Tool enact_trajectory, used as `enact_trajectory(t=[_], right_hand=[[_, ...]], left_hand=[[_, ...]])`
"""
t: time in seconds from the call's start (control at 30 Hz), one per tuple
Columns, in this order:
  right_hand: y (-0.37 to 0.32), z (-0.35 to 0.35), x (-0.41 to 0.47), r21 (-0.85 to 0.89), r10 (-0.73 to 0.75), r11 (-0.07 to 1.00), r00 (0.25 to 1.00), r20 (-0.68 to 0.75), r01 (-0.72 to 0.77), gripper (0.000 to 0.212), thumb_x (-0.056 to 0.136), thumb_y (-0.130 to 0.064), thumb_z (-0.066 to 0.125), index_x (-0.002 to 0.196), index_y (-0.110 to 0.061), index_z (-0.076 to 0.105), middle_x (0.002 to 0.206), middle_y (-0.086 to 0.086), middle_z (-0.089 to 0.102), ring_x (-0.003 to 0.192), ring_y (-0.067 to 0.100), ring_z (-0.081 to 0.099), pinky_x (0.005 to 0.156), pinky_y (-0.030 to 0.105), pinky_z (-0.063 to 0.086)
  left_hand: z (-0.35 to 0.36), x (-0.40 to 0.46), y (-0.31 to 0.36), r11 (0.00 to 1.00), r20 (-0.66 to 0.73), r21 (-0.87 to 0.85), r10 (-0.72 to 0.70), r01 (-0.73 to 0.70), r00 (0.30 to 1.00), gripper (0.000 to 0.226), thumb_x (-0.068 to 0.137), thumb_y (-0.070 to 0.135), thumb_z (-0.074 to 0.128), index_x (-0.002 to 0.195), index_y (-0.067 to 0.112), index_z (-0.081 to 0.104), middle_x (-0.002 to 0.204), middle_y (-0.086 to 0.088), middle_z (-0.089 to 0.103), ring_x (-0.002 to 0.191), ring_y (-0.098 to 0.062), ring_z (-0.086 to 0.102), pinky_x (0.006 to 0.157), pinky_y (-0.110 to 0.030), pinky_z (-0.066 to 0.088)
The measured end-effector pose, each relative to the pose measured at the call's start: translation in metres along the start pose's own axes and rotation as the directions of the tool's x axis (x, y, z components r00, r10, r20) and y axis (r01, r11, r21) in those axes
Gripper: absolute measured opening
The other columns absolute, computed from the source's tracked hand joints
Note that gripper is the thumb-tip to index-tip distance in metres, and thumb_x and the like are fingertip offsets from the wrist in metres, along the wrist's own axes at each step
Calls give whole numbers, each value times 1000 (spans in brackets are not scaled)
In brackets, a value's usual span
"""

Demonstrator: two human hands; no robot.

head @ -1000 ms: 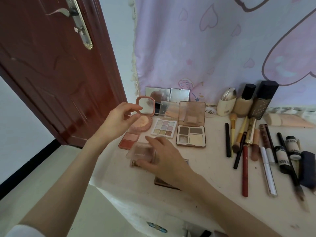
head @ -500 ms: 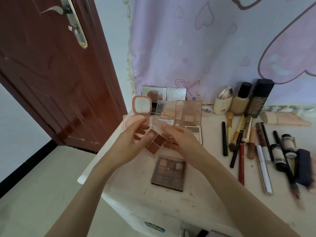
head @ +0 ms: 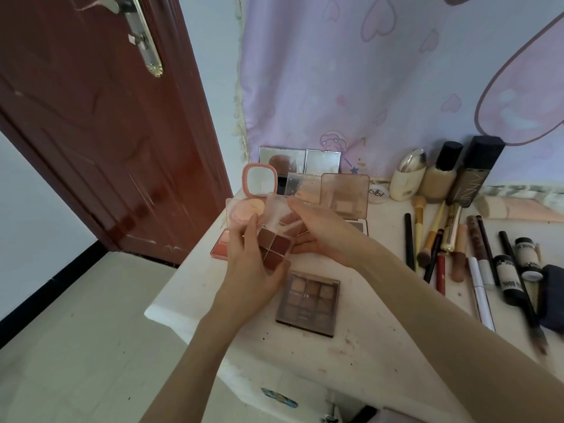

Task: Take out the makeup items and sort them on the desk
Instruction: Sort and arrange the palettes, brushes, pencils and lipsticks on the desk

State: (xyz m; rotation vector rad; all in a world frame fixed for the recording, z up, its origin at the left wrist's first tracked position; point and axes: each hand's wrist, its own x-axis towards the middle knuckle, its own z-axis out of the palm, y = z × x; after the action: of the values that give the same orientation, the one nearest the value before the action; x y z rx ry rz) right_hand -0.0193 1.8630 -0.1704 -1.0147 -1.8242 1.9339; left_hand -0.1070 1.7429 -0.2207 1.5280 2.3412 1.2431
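Observation:
A small four-pan eyeshadow palette (head: pixel 272 246) with brown and dark red shades is held above the white desk (head: pixel 360 340). My left hand (head: pixel 253 270) grips its base from below. My right hand (head: pixel 320 233) holds its clear lid (head: pixel 276 213) tilted up and open. Behind my hands stand a round pink blush compact (head: pixel 260 185) with its mirror up, a pink blush palette (head: pixel 220 247) and an open brown contour palette (head: pixel 346 193). A closed brown nine-pan palette (head: pixel 308 302) lies flat in front of my hands.
Brushes, pencils and tubes (head: pixel 451 248) lie in a row on the right of the desk; foundation bottles (head: pixel 442 175) stand at the back by a lilac curtain (head: pixel 396 71). A dark red door (head: pixel 91 117) stands left, past the desk's left edge.
My right hand lifted the small palette from the desk, my left hand left the pink compact and joined it. Both hands have since swung its clear lid open.

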Motion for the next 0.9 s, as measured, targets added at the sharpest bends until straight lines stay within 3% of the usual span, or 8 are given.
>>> enact_trajectory(t=[0.13, 0.23, 0.33, 0.43, 0.57, 0.63, 0.73, 0.9], right_hand=[[-3, -3, 1, -37, 0, 999, 1000, -21, -1, 44, 97, -45, 38, 84, -11, 64, 77, 11, 67, 70, 21, 66, 63, 30, 56], [-4, -2, 3, -240, -157, 962, 984, -85, 133, 35, 100, -29, 36, 86, -9, 61, 78, 9, 68, 65, 14, 66, 66, 28, 58], [-5, -3, 7, -442, -324, 862, 941, -102, 249, 30, 98, -19, 38, 79, -10, 60, 68, -4, 64, 49, -2, 57, 55, 14, 48], [-6, -5, 16, -451, -338, 855, 935, -111, 255, 22, 95, -14, 45, 84, -7, 64, 70, 1, 66, 49, 2, 56, 53, 18, 49], [-6, -4, 27, -420, -316, 876, 940, -127, 237, 22, 92, -12, 54, 73, -18, 64, 66, -1, 64, 47, -1, 55, 49, 14, 48], [-5, -3, 31, -424, -284, 881, 950, -126, 207, 18, 90, -8, 53, 83, -13, 69, 70, -1, 63, 53, 1, 58, 56, 19, 52], [-3, -2, 33, -444, -278, 874, 953, -121, 198, 29, 86, 3, 49, 106, -7, 67, 95, 4, 65, 81, 16, 63, 77, 30, 53], [1, -4, 31, -469, -347, 850, 925, -155, 240, 30, 91, 1, 46, 114, -6, 64, 116, 10, 64, 96, 14, 58, 82, 22, 47]], left_hand=[[-1, -3, 0, 999, -5, 39, 14, -14, 1000, 86, 79, 29, 65, 146, 20, 11, 131, -2, 27, 117, -13, 29, 94, -26, 29], [-2, -6, 0, 996, -35, 87, 20, -17, 999, 87, 77, 30, 68, 145, 19, 14, 114, 6, 28, 102, -1, 22, 87, -26, 29], [-3, -7, 2, 991, -48, 126, 41, -35, 998, 86, 76, 28, 69, 145, 17, 18, 109, 4, 32, 99, -3, 25, 85, -26, 29], [-3, -7, 4, 985, -75, 170, 49, -35, 996, 82, 76, 30, 69, 143, 17, 23, 114, -6, 45, 98, -9, 34, 82, -26, 31], [-1, -8, 7, 986, -73, 166, 8, 4, 997, 80, 77, 37, 67, 142, 20, 24, 114, -6, 48, 97, -12, 40, 77, -24, 33], [0, -7, 6, 986, -59, 166, 1, 9, 998, 79, 77, 37, 67, 141, 19, 24, 115, -7, 48, 102, -16, 42, 79, -23, 34], [0, -5, 7, 984, -62, 178, -1, 12, 998, 77, 78, 34, 67, 141, 17, 25, 115, -8, 49, 103, -18, 42, 81, -23, 33], [2, -2, 8, 978, -81, 208, -13, 30, 997, 74, 79, 31, 66, 140, 15, 28, 120, -11, 49, 110, -21, 38, 84, -23, 26]])
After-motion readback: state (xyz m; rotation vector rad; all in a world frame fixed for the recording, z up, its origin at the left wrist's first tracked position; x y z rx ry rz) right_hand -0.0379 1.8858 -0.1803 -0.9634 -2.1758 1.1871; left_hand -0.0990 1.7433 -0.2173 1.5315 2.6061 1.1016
